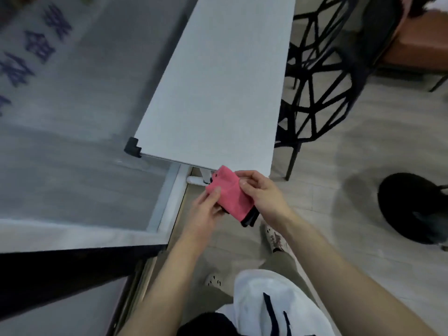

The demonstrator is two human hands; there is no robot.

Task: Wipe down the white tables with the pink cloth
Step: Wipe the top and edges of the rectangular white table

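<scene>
Both hands pinch the pink cloth [229,194]. The left hand [206,210] has its thumb on top of the cloth's left edge and its fingers curled under. The right hand [263,194] has thumb and fingertips [243,183] closed on the right edge. The cloth is folded and bunched between them, with a dark strip hanging out at its lower end toward the wrists. It is held up off the surface, just at the near short edge of the table [218,81]; whether they touch cannot be told. The long white table top runs away from the fingertips. A black corner guard [132,147] caps the near corner left of the left hand. White table legs show just under the cloth. Right of the table, beyond the right hand, is a black lattice chair [322,76], with an orange-brown seat [419,42] further out. Far right of the right hand is a round black stool [409,207]. Far left of the left hand are blue characters [36,44] on a grey surface, too blurred to read. Below the wrists are patterned shoes [275,238] on a pale wood floor [351,166] and a white shirt [274,301] with dark stripes; no logo is readable.
</scene>
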